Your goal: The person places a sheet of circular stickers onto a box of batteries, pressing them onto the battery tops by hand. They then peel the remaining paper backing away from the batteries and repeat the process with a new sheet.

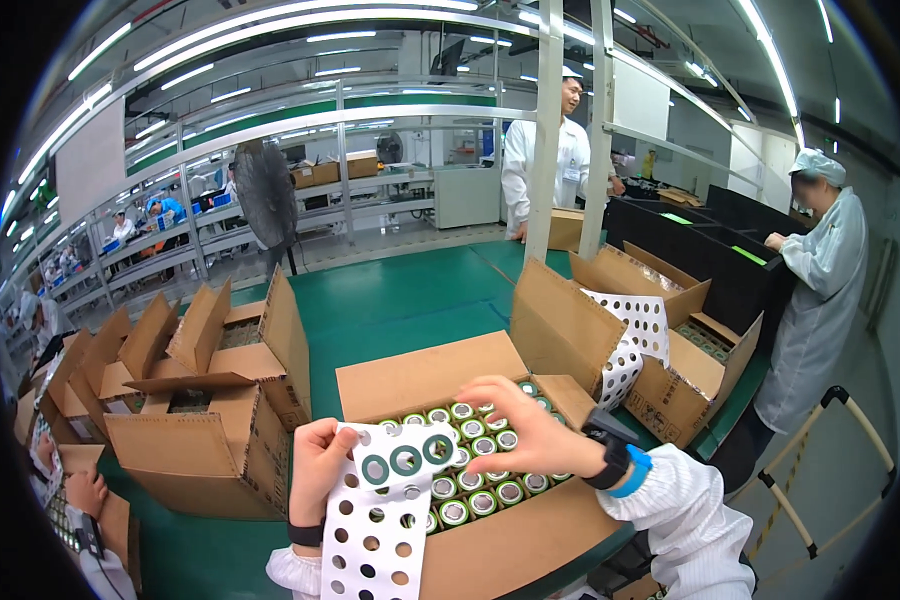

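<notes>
My left hand [317, 468] pinches the top left edge of a white sheet [356, 556] punched with rows of round holes. Three dark green adhesive rings [406, 460] remain in a row near its top. The sheet hangs over the left part of an open cardboard box, hiding some of what lies there. Rows of upright cylindrical battery cells [473, 428] with green rims fill that box [510, 525]. Above the cells hovers my right hand [530, 432], thumb and fingers spread apart, with nothing visible between them.
Open cartons [195, 450] line the left side of the green table [390, 290]. More cartons [670, 400] stand at right, one draped with punched white sheets [625, 340]. A co-worker's hand [85, 492] shows at lower left. Two people in white coats stand beyond, near black bins [690, 235].
</notes>
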Available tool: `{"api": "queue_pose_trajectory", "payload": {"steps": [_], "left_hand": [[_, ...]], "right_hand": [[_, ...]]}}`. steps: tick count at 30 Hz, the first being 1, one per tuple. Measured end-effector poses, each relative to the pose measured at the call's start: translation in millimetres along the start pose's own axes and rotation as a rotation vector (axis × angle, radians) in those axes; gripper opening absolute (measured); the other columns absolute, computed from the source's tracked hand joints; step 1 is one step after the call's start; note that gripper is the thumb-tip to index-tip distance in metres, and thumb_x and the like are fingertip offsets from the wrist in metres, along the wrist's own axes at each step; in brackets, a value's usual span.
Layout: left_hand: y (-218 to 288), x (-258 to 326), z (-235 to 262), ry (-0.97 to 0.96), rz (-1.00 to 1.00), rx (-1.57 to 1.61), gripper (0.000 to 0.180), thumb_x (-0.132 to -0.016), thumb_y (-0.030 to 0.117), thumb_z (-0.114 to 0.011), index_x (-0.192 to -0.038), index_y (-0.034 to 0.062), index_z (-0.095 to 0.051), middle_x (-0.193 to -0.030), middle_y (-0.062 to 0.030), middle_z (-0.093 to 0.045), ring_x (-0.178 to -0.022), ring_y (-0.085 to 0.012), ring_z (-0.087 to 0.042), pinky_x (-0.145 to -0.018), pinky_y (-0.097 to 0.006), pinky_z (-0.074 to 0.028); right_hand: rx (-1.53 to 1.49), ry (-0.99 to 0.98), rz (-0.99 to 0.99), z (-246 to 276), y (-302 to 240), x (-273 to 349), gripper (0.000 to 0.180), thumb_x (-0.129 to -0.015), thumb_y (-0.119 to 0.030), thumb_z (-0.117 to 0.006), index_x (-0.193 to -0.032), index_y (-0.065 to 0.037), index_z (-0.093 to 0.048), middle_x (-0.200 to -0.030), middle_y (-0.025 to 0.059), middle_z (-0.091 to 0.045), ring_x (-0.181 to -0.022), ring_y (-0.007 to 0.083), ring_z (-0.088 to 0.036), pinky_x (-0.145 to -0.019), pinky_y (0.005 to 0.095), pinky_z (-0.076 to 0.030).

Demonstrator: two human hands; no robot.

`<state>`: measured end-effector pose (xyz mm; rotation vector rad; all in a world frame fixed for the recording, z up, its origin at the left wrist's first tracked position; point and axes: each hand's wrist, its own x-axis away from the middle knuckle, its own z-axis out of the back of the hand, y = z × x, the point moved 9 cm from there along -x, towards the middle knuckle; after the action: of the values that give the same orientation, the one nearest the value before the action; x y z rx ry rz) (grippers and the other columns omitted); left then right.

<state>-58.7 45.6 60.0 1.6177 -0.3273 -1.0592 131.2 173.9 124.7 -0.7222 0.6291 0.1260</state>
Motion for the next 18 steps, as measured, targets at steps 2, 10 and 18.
{"api": "queue_pose_trajectory", "payload": {"steps": [2, 10, 18], "left_hand": [[-0.8, -2.2, -10.9, -0.024, -0.011, 0.012, 0.026, -0.085, 0.019, -0.061, -0.069, -0.0017, -0.059, -0.06, 0.0021, -0.055, -0.052, -0.0024, -0.045, -0.047, -0.017, -0.034], [-25.3, -8.5, -25.6, -0.043, -0.004, 0.064, 0.019, -0.082, 0.013, -0.061, -0.09, -0.0038, -0.059, -0.078, -0.0013, -0.061, -0.061, -0.0048, -0.051, -0.053, -0.018, -0.04], [-32.4, -2.4, -34.3, -0.15, 0.158, 0.123, 0.032, -0.071, 0.0, -0.068, -0.101, -0.0048, -0.059, -0.085, -0.0079, -0.066, -0.068, -0.0023, -0.057, -0.053, -0.013, -0.039]], "right_hand": [[-0.061, 0.004, 0.008, -14.9, 3.9, -11.1, 0.058, -0.068, -0.021, -0.077, -0.116, -0.008, -0.047, -0.114, 0.0054, -0.043, -0.092, 0.0207, -0.054, -0.079, 0.0338, -0.045], [-0.278, 0.064, -0.084, -37.4, 50.0, -13.8, 0.047, -0.071, 0.001, -0.071, -0.112, -0.005, -0.047, -0.103, 0.0067, -0.049, -0.092, 0.013, -0.055, -0.073, 0.0226, -0.049], [-0.35, 0.104, -0.163, -33.1, 56.3, -11.4, 0.033, -0.08, -0.004, -0.063, -0.109, 0.0, -0.048, -0.075, 0.0053, -0.062, -0.07, 0.0071, -0.06, -0.059, 0.0199, -0.048]]}}
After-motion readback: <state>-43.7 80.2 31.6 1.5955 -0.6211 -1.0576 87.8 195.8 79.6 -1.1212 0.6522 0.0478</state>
